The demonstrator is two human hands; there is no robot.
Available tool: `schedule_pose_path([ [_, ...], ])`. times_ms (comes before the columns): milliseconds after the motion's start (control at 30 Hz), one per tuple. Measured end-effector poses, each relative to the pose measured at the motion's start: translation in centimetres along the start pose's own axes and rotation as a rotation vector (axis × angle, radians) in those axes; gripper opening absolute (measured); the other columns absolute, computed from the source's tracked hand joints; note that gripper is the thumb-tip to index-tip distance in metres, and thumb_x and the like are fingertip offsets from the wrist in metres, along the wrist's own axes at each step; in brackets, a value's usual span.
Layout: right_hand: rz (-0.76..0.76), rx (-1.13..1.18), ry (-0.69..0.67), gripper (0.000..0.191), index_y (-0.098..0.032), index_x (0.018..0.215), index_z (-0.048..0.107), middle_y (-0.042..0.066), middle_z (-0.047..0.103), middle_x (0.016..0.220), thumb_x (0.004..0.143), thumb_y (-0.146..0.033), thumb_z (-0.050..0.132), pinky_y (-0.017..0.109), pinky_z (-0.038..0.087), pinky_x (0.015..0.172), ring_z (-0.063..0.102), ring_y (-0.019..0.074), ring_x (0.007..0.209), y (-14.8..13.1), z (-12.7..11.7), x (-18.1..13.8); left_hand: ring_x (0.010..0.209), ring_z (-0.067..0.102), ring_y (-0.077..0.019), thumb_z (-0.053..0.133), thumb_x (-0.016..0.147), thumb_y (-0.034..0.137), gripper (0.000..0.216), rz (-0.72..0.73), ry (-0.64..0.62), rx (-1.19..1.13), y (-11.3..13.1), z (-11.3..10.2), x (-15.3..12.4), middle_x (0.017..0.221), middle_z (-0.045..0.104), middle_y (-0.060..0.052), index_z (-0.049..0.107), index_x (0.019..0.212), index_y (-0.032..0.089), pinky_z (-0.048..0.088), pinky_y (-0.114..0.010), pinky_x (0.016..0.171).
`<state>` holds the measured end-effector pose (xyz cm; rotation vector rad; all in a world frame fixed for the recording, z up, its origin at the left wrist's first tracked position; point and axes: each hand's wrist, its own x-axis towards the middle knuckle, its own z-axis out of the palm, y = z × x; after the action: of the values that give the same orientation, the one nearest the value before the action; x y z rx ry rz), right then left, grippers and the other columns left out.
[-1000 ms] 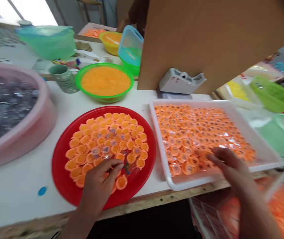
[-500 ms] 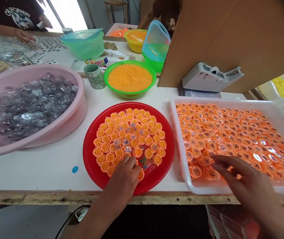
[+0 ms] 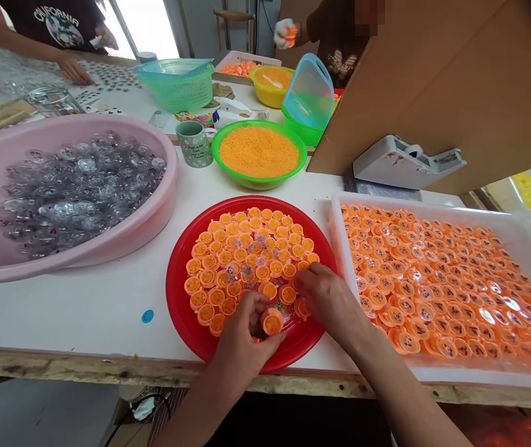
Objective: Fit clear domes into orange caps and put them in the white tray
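A red round tray (image 3: pixel 179 298) holds many small orange toy cups (image 3: pixel 207 277) filled with orange bits. Clear pieces with printed pictures (image 3: pixel 247 273) lie among them near the middle. My left hand (image 3: pixel 247 329) is over the tray's front, thumb and fingers closed around one orange toy cup (image 3: pixel 273 323), its open top facing up. At the tray's right side, my right hand (image 3: pixel 333 301) reaches in with fingers bent together among the cups; its fingertips are partly hidden, so what they grip is unclear. To the right stands a white bin (image 3: pixel 347 248) of orange cups with printed lids (image 3: pixel 433 279).
A pink tub (image 3: pixel 170 180) of clear domed pieces stands left. Behind the tray are a green bowl (image 3: pixel 303 158) of orange granules and a mug (image 3: pixel 194 146). A tape dispenser (image 3: pixel 400 164) sits by a cardboard panel (image 3: pixel 414 81). Two other people work across the table.
My right hand has moved left from the white bin to the red tray's right side. My left hand has taken up a toy cup near the tray's front. The view has shifted slightly.
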<state>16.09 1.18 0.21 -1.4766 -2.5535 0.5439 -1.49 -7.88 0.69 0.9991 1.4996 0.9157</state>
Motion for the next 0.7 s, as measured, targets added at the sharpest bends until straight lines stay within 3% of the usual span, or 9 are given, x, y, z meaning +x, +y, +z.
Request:
schedule_pose_path([
  [300, 0.039, -0.142, -0.006, 0.03, -0.016, 0.092, 0.067, 0.007, 0.064, 0.087, 0.074, 0.001, 0.051, 0.031, 0.04, 0.067, 0.055, 0.0221, 0.079, -1.9, -0.6, -0.8, 0.066, 0.059, -0.0127, 0.074, 0.067, 0.024, 0.026, -0.076, -0.036, -0.007, 0.7, -0.5, 0.8, 0.073, 0.063, 0.004, 0.065, 0.092, 0.022, 0.049, -0.021, 0.061],
  [467, 0.042, -0.112, 0.06, 0.024, -0.015, 0.085, 0.068, 0.008, 0.066, 0.08, 0.075, 0.0, 0.053, 0.033, 0.04, 0.063, 0.055, 0.0236, 0.074, -1.7, -0.3, -0.8, 0.066, 0.064, -0.0169, 0.069, 0.074, 0.032, 0.035, -0.221, -0.166, -0.176, 1.8, -0.2, 0.2, 0.086, 0.064, 0.0, 0.06, 0.106, 0.022, 0.055, -0.026, 0.05],
  [533, 0.042, -0.065, 0.111, 0.022, -0.016, 0.082, 0.068, 0.009, 0.067, 0.079, 0.078, -0.002, 0.053, 0.034, 0.042, 0.065, 0.056, 0.0244, 0.076, -1.5, -0.3, -0.9, 0.068, 0.064, -0.0164, 0.071, 0.073, 0.032, 0.04, -0.223, -0.17, -0.228, 1.8, 0.1, 0.1, 0.092, 0.064, -0.002, 0.06, 0.11, 0.021, 0.059, -0.029, 0.055],
  [600, 0.081, 0.135, 0.205, 0.019, -0.017, 0.084, 0.069, 0.009, 0.069, 0.084, 0.083, -0.007, 0.053, 0.035, 0.045, 0.072, 0.059, 0.0248, 0.083, -1.3, -0.5, -1.1, 0.07, 0.064, -0.0154, 0.072, 0.074, 0.033, 0.045, -0.23, -0.155, -0.276, 1.8, 0.3, 0.2, 0.094, 0.064, -0.001, 0.059, 0.116, 0.022, 0.061, -0.032, 0.065],
  [700, 0.208, 0.769, 0.2, 0.015, -0.021, 0.096, 0.068, 0.004, 0.07, 0.085, 0.085, -0.016, 0.059, 0.033, 0.051, 0.073, 0.064, 0.0208, 0.081, -1.5, -1.1, -1.8, 0.09, 0.067, -0.0188, 0.068, 0.081, 0.035, 0.045, -0.244, -0.171, -0.398, 2.0, 0.3, 0.4, 0.108, 0.065, -0.003, 0.058, 0.123, 0.024, 0.059, -0.034, 0.081],
])
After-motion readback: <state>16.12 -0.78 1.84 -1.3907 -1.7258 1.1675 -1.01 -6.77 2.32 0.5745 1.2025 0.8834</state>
